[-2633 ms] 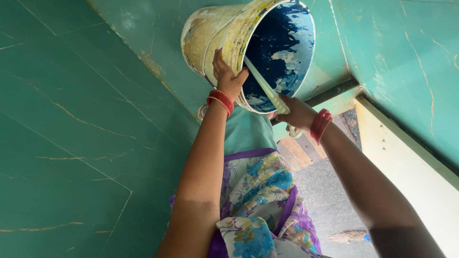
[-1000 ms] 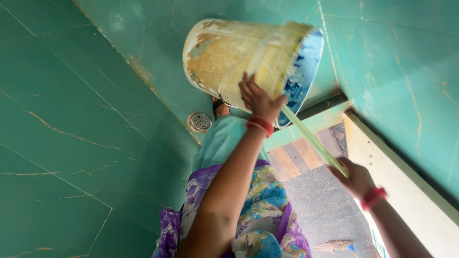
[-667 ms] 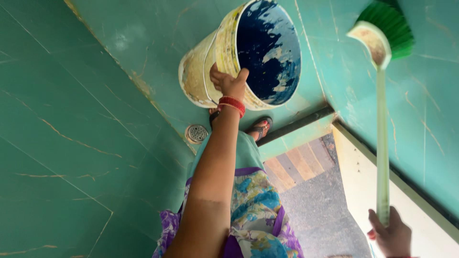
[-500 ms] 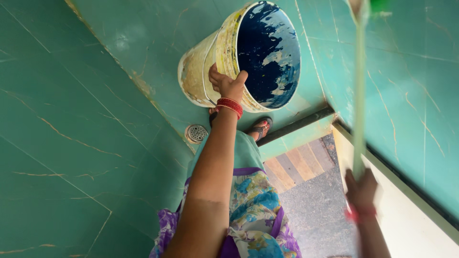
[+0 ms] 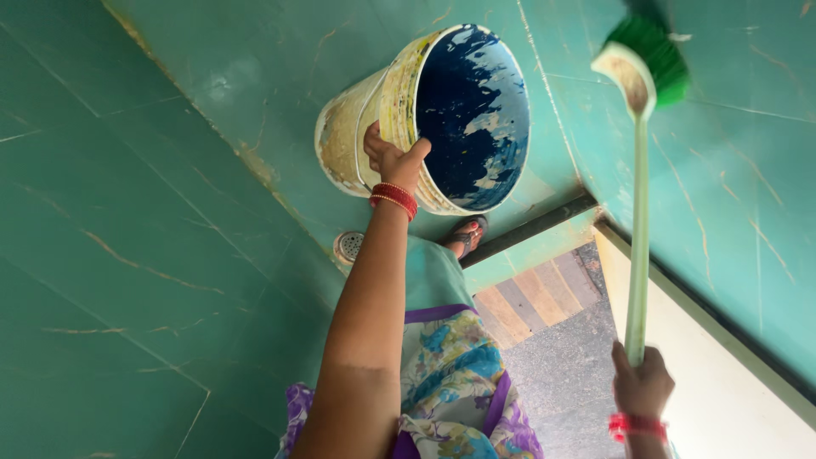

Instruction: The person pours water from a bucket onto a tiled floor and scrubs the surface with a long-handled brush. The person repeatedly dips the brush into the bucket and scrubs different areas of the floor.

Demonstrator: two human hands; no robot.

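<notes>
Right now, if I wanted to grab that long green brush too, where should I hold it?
Probably the bare middle of the brush handle, coming from the side. It is a thin straight stick standing nearly upright, easy to wrap fingers around. The right hand already grips the bottom end, and the green bristle head at the top looks grubby. The left hand holds the bucket rim.

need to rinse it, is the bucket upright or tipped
Tipped: the left hand grips the rim of the bucket, its blue inside facing the camera.

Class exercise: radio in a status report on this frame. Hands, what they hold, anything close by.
Left hand grips bucket rim, bucket tilted. Right hand holds brush handle, green bristles up by wall. Floor drain below bucket.
</notes>
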